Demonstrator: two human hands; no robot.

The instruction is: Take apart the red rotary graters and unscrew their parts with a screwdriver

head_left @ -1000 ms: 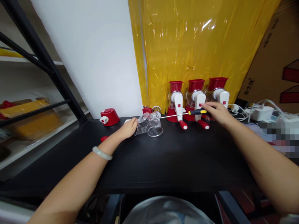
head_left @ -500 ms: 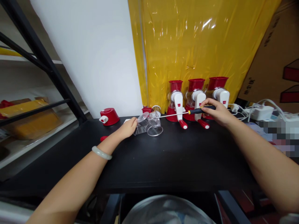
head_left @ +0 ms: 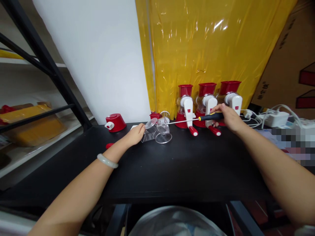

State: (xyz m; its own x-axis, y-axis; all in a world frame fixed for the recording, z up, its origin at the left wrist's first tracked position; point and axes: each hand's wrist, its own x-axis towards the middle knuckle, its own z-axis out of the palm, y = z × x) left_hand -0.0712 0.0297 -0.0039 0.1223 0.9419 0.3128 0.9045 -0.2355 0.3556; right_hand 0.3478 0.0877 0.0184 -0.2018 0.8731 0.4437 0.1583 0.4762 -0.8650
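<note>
My left hand [head_left: 136,133] grips the left end of a clear plastic grater housing [head_left: 153,131], which lies on its side on the black table [head_left: 167,170]. In my right hand [head_left: 227,117] is a screwdriver [head_left: 211,116] with a black and yellow handle, held roughly level. Its long metal shaft points left and the tip meets the right side of the clear housing; the exact contact is too small to make out. Just behind the housing are a metal grater drum [head_left: 164,114] and a small red part [head_left: 154,115].
Three red and white rotary graters [head_left: 189,111] stand at the back, close behind the screwdriver. A red base with a white knob [head_left: 115,123] sits at the left. White cables and a plug box [head_left: 277,118] lie on the right. A lined bin [head_left: 174,223] is below the front edge.
The fingers of my right hand have shifted on the screwdriver's handle, with the thumb raised and fingertips showing beneath. My left hand and the clear housing stay in place.
</note>
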